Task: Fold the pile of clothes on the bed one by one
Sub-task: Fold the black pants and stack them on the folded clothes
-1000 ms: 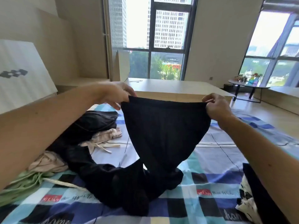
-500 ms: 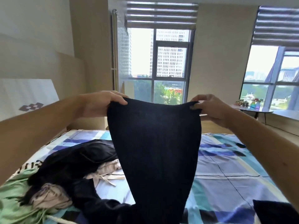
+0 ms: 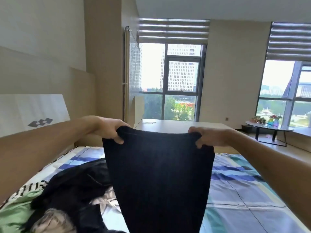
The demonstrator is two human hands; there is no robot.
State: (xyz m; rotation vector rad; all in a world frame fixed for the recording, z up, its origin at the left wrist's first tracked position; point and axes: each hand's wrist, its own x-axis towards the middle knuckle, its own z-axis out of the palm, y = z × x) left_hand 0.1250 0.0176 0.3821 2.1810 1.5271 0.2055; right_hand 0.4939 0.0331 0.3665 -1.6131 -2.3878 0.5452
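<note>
We see a dark garment (image 3: pixel 159 174) of matt cloth, perhaps finely ribbed, though the view blurs. The bed sheet (image 3: pixel 235 187) is smooth printed cloth, the green piece (image 3: pixel 15 214) slightly glossy. The headboard (image 3: pixel 80 98) looks like matt pale wood. The round side table (image 3: pixel 267 127) seems dark metal.

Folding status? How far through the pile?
Done: no folded item is in view. In hand: the left hand and right hand pinch the top corners of a dark garment, held up and hanging, not yet folded. Left: the pile on the bed, with black, green and beige pieces crumpled together.
</note>
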